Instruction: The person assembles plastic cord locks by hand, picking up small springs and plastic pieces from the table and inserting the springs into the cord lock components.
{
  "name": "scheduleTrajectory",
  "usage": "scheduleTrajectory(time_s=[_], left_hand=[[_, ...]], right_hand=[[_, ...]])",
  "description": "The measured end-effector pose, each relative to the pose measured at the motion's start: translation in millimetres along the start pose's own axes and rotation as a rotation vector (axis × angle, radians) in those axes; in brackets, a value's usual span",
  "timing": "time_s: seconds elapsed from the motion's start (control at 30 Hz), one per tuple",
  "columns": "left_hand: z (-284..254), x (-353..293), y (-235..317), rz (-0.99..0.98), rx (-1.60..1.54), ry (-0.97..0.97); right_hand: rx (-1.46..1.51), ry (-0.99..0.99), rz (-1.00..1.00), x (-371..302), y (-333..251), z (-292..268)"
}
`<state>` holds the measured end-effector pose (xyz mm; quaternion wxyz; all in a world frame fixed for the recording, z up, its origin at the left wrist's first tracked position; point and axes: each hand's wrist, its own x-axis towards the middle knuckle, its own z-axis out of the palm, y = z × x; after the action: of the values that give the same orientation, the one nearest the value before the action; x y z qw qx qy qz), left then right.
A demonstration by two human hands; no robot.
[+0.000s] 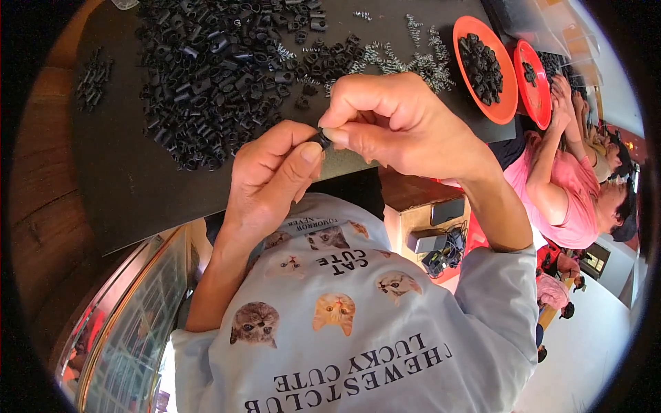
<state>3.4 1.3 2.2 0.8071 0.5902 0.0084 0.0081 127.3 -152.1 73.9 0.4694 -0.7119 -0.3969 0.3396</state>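
Thumb and fingers of my left hand (270,172) close on a small black plastic part (321,140) in front of my chest, by the near edge of the table. My right hand (406,127) pinches at the upper end of the same part, its thumb and forefinger pressed together there. Fingertips cover most of the part, so its full shape is hidden. Just beyond my hands lie a large heap of hollow black plastic pieces (200,82) and, to its right, loose metal coil springs (392,60).
A small pile of slim black pieces (94,79) lies at the table's left. On the right stand an orange-red dish (508,103) of black parts and a red dish (544,110). People in pink (568,206) sit along the right. A drawer unit (406,196) is below the table.
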Motion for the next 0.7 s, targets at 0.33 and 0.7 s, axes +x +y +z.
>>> scheduleTrajectory(time_s=[0.33, 0.7], left_hand=[[1, 2, -4, 0.021, 0.100, 0.020], [4, -1, -4, 0.031, 0.006, 0.065]], right_hand=[[-0.182, -0.046, -0.085, 1, 9, -1], [0.046, 0.058, 0.049, 0, 4, 4]])
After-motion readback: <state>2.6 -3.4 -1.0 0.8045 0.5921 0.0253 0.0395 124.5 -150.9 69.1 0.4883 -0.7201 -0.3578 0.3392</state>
